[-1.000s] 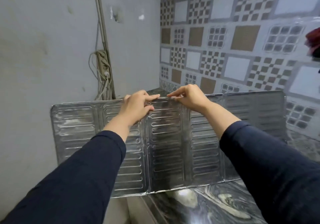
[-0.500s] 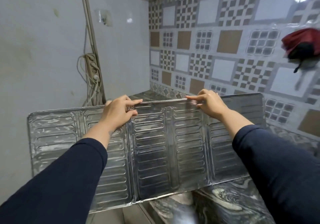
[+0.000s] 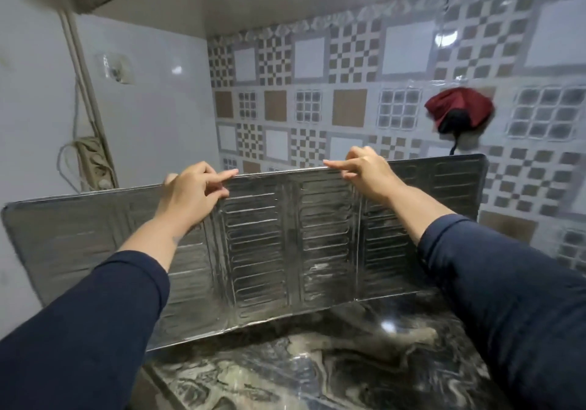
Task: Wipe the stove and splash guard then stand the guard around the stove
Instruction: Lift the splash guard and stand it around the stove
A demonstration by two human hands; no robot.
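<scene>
A wide silver foil splash guard (image 3: 285, 244) with ribbed panels stands unfolded across the view, its lower edge on or just above the dark marbled counter (image 3: 317, 362). My left hand (image 3: 190, 194) pinches its top edge left of the middle. My right hand (image 3: 364, 168) grips the top edge right of the middle, forefinger stretched along the rim. The guard's left end juts past the counter toward the white wall. No stove is in view.
A patterned tiled wall (image 3: 348, 76) rises behind the guard, with a red cloth and black plug (image 3: 456, 111) hanging on it at right. A power strip with cables (image 3: 92, 159) hangs on the white left wall beside a pipe.
My hands have slid further apart along the guard's top edge. The view has tilted up and to the right, showing more ceiling and the red cloth.
</scene>
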